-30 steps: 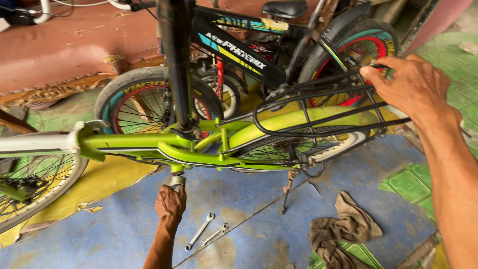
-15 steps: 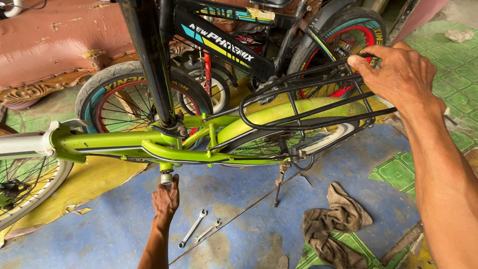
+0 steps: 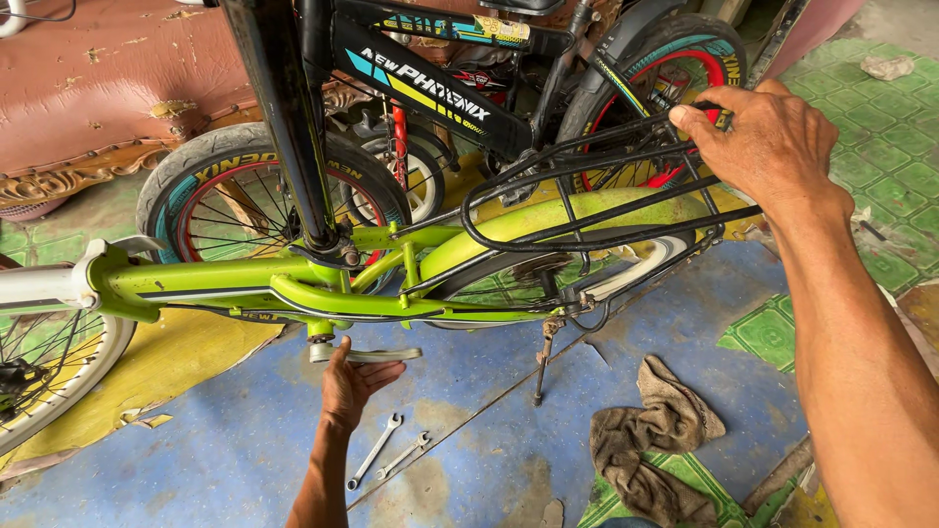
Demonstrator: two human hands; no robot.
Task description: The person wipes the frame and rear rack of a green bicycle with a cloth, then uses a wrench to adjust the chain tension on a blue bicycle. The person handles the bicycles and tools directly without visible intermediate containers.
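Under the green bike [image 3: 293, 288], your left hand [image 3: 354, 383] curls its fingers around the crank [image 3: 377, 355]; your right hand [image 3: 768, 142] wraps closed on the black rack [image 3: 587, 210]. Two wrenches [image 3: 389, 452] lie below.

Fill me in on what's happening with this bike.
A person is working on a lime-green bicycle standing on its kickstand. The right hand grips the black rear rack, while the left hand holds the silver crank arm under the frame. Two wrenches and a brown rag lie on the blue floor.
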